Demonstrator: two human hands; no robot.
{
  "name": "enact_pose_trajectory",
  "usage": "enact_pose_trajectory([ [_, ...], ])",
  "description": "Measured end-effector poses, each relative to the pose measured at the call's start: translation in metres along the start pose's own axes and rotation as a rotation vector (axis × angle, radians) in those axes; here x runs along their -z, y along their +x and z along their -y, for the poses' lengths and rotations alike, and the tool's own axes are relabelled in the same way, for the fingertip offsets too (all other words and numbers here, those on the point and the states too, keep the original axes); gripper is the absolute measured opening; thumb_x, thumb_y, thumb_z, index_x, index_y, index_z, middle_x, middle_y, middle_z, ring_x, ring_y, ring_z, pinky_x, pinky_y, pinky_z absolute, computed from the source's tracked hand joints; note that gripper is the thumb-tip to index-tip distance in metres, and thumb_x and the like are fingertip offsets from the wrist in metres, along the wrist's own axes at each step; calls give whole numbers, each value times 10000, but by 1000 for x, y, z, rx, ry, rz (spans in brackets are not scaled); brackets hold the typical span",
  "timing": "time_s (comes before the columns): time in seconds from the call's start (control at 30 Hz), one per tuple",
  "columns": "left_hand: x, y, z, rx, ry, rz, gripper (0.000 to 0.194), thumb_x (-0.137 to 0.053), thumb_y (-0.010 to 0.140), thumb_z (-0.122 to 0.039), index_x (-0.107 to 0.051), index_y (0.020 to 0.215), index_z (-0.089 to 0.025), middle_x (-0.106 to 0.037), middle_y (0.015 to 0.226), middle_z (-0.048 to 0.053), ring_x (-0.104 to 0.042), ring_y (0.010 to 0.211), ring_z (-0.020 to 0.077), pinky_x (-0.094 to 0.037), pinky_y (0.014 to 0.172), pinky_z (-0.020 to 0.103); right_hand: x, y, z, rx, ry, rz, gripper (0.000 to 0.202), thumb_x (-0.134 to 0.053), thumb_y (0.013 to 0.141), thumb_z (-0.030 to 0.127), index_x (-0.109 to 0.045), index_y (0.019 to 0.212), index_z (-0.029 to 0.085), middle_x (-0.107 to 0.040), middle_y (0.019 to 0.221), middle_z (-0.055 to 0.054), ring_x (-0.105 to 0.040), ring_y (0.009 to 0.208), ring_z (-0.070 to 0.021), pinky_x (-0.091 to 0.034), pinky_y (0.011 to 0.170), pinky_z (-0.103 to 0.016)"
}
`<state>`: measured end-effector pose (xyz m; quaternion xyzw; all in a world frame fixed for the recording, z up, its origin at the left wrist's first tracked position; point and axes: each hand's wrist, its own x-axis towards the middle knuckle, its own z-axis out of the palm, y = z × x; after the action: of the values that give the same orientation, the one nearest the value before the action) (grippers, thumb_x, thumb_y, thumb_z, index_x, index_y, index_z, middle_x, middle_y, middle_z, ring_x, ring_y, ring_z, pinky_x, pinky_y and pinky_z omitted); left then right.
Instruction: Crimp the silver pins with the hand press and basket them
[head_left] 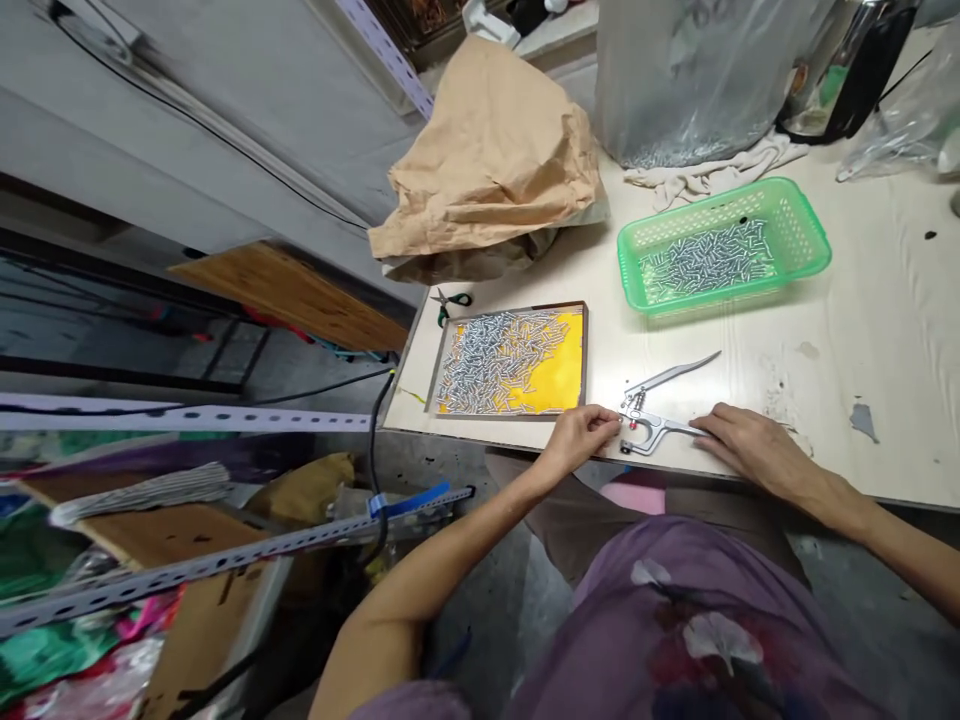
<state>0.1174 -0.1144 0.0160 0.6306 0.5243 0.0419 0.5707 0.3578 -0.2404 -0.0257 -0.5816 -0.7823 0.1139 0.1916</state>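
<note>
Metal snap-fastener pliers (654, 425) lie at the table's front edge, handles spread, with a small red part by the jaws. My left hand (583, 438) is closed in a pinch beside the jaws; anything between the fingertips is too small to make out. My right hand (754, 452) has its thumb and fingers on the end of the lower handle. To the left of my left hand, a shallow tray (585, 350) with a yellow bottom holds many small metal pins. Behind the pliers, a green plastic basket (806, 250) contains more such pins.
Scissors (450, 300) with dark handles lie behind the tray. A crumpled brown paper bag (495, 150), a cloth (712, 178), a large clear plastic bag (690, 80) and a kettle (847, 75) stand farther back. Metal shelving (187, 418) is at the left.
</note>
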Motion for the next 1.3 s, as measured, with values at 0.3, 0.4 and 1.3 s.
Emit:
enact_pose_trajectory([
  [0.3,-19,5,-1,225,-104,6,166,-710,739,-254,-654,703,-102,-429,442,-91,-323,347,30,-244,349,160,1,3,4,-21,18,29,287,-384,1009,240,-660,994,164,-620,860,-70,-614,745,-180,-457,612,-280],
  [0.4,-21,6,-2,239,-81,8,163,-703,742,-239,-643,670,-106,-410,425,-96,-308,343,27,-234,348,161,1,2,5,-29,24,27,275,-393,1005,229,-659,999,159,-619,854,-72,-613,752,-180,-456,618,-279],
  [1.3,-21,8,-6,360,-1,122,126,-685,788,-152,-632,687,-99,-475,451,-87,-309,312,15,-296,331,153,9,45,-47,48,-75,139,1018,-723,664,689,-367,1455,156,-422,1461,-245,-357,1347,-442,-340,1033,-615],
])
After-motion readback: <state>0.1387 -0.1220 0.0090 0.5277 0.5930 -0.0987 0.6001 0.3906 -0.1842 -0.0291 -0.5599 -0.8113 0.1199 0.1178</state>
